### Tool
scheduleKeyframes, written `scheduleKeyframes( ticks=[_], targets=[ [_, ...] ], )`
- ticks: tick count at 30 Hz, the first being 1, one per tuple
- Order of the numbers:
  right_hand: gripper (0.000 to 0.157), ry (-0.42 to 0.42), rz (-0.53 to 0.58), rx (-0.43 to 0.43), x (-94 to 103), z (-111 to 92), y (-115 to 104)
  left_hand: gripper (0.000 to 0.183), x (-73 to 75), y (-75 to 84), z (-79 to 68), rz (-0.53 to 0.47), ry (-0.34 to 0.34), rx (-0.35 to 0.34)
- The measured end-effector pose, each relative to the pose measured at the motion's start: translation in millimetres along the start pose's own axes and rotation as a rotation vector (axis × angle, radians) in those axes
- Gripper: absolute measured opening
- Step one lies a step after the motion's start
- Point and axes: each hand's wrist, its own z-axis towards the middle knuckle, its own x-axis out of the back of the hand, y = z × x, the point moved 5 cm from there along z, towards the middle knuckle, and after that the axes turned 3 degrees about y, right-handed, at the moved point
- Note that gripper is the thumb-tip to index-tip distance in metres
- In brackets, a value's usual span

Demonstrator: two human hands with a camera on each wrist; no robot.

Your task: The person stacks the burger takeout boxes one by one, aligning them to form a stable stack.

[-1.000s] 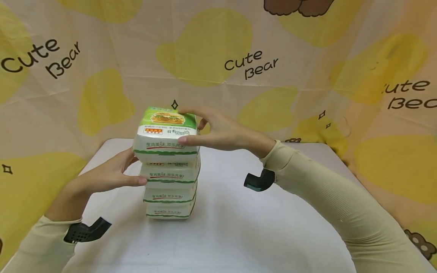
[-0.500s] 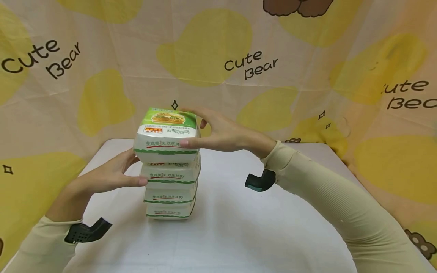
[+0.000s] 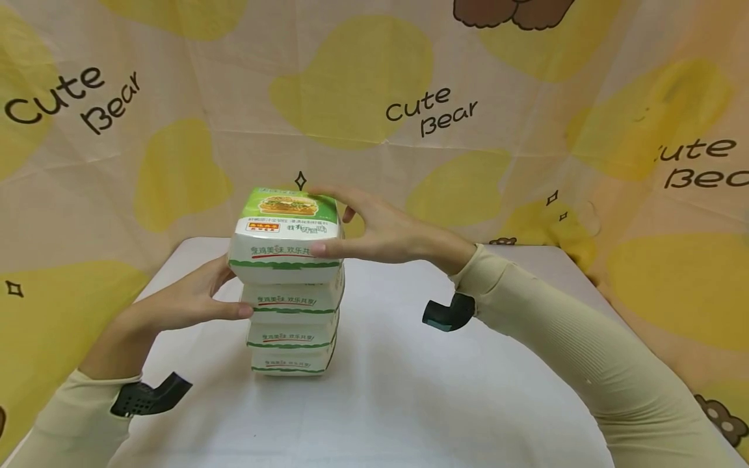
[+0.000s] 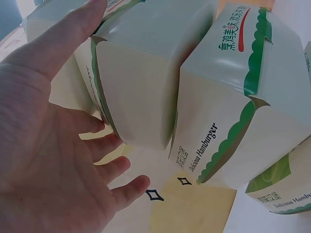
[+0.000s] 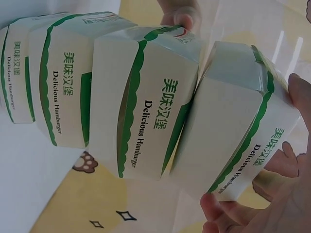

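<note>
Several white-and-green hamburger boxes stand in a stack left of the table's middle. My right hand [image 3: 393, 235] grips the top hamburger box [image 3: 275, 270] at its right side, thumb on the front and fingers at the back. That box carries a burger picture and sits slightly forward over the second hamburger box [image 3: 295, 292]. Around the left side of the second box lies my left hand [image 3: 181, 304], thumb at the front corner and fingertips at the back edge. In the right wrist view a dark gap shows between the top box [image 5: 218, 116] and the one below.
Under the stack is a table with a white cloth [image 3: 445, 396]. A cream-and-yellow printed curtain [image 3: 351, 84] hangs behind and at the sides. Each wrist has a dark camera mount; the right mount [image 3: 447, 312] hangs over the cloth.
The top hamburger box has come down slightly with my right hand and hides more of the second box's upper edge. My right thumb has shifted a little right. My left hand stays put.
</note>
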Motion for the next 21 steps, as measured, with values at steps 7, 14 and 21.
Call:
scheduleKeyframes(
  ticks=[7,14,21],
  targets=[
    [0.083,-0.012,-0.009,0.022,-1.6,0.4,1.2,0.089,0.5,0.1,0.7,0.004,-0.002,-0.004],
    [0.083,-0.008,-0.004,0.044,-0.6,0.0,1.8,0.087,0.8,1.1,0.8,0.022,0.004,0.019],
    [0.083,-0.01,0.019,0.035,0.3,-1.4,1.9,0.093,0.0,2.6,1.3,0.023,0.004,0.022]
  ],
)
